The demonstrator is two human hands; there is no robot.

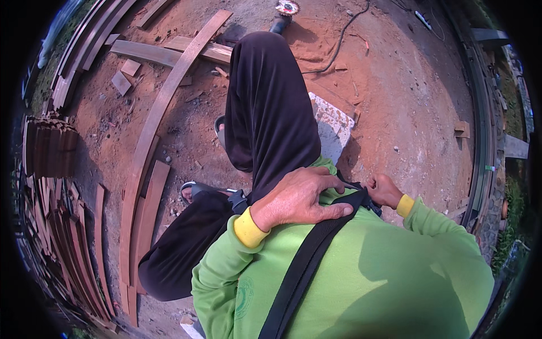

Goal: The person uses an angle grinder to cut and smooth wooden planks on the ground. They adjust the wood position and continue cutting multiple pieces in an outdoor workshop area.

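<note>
1. Head view: my left hand (pixel 299 198) lies across the front of my green sweatshirt (pixel 418 265), thumb against the black webbing strap (pixel 307 260) at my waist.
2. Thumb and forefinger stand apart, perhaps to steady the webbing there; whether the other fingers pinch anything, I cannot tell.
3. My right hand (pixel 385 191) is at my right side, just beside the strap, fingers curled inward; whatever they may hold is hidden.
4. The strap crosses my torso diagonally, probably to spread a load off my waist.
5. Near my yellow left cuff (pixel 250 228), a black buckle (pixel 238 200) rests against my dark trousers (pixel 271 101).
6. Beyond my knee sits an angle grinder (pixel 279 24), presumably placed clear of my legs.
</note>
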